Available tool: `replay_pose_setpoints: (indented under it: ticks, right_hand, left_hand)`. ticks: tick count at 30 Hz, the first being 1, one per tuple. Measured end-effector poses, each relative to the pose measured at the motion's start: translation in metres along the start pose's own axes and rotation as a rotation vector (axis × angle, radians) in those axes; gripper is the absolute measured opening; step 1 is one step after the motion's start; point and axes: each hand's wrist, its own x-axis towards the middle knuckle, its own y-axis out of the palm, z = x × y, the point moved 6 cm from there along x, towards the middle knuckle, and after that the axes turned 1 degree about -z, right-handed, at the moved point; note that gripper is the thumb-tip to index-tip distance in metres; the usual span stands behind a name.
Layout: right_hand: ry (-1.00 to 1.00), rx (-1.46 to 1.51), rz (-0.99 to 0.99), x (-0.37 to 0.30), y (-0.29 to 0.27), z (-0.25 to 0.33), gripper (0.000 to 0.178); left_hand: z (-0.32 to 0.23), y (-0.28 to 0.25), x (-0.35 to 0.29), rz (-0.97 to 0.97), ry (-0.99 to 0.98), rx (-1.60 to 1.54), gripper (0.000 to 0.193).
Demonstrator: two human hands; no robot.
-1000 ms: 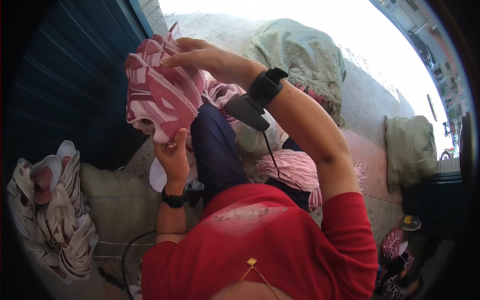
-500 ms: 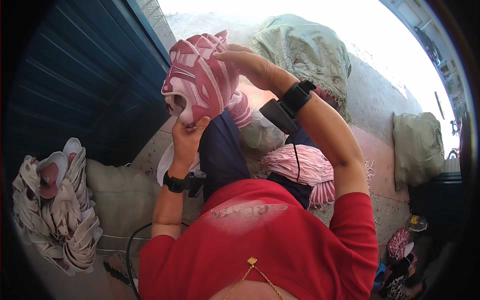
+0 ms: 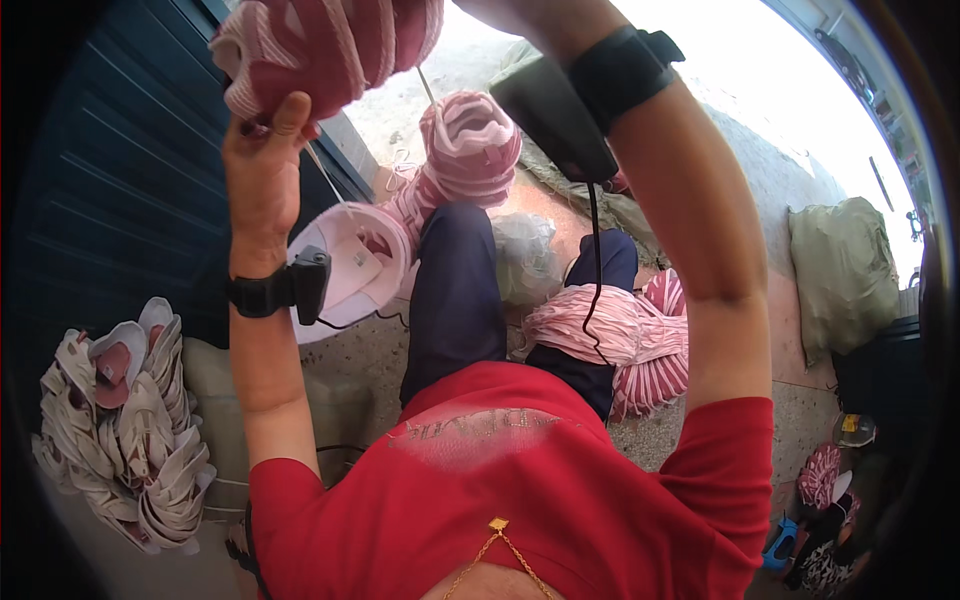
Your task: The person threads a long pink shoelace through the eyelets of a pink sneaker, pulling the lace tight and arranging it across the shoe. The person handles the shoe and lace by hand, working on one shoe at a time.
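Observation:
My left hand [image 3: 266, 165] is closed on the lower edge of a stack of pink and white shoe uppers [image 3: 330, 45], raised at the top left and cut off by the upper edge. My right hand [image 3: 510, 12] reaches in at the top, beside the stack; its fingers are out of the picture. Thin whitish cords run down from the stack. One leads to a standing stack of pink uppers [image 3: 475, 140], another to a paler stack of uppers [image 3: 350, 265] by my left wrist. A tied bundle of pink and white laces [image 3: 605, 325] lies across my right thigh.
Pale shoe uppers [image 3: 135, 425] are heaped at the left, beside a beige sack [image 3: 270, 400]. A dark blue ribbed panel [image 3: 110, 170] rises behind. A clear plastic bag [image 3: 527, 260] sits between my knees; a green sack [image 3: 845, 270] stands at the right, with small items below.
Both arms have lifted the held stack up and left, partly out of the picture. Cords now show hanging from it, and the stacks of pink uppers beyond my left knee have come into view.

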Motion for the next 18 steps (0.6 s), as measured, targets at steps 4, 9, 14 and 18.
replay_pose_setpoints:
  ticks: [4,9,14,18]
  right_hand:
    - [-0.195,-0.035,0.278,0.031,0.006,0.021,0.042]
    - [-0.086,0.014,0.235,0.039,0.029,0.004,0.042]
    - [-0.085,0.034,0.339,0.046,0.025,-0.065,0.042]
    - [0.058,0.139,0.27,0.043,0.022,-0.098,0.04]
  left_hand:
    - [-0.049,-0.005,0.016,0.028,0.133,0.044,0.042]
    - [-0.039,-0.026,0.0,-0.039,0.058,-0.008,0.039]
    - [0.006,-0.048,-0.032,-0.15,-0.069,0.042,0.035]
    - [0.038,-0.052,-0.043,-0.198,-0.093,0.102,0.035]
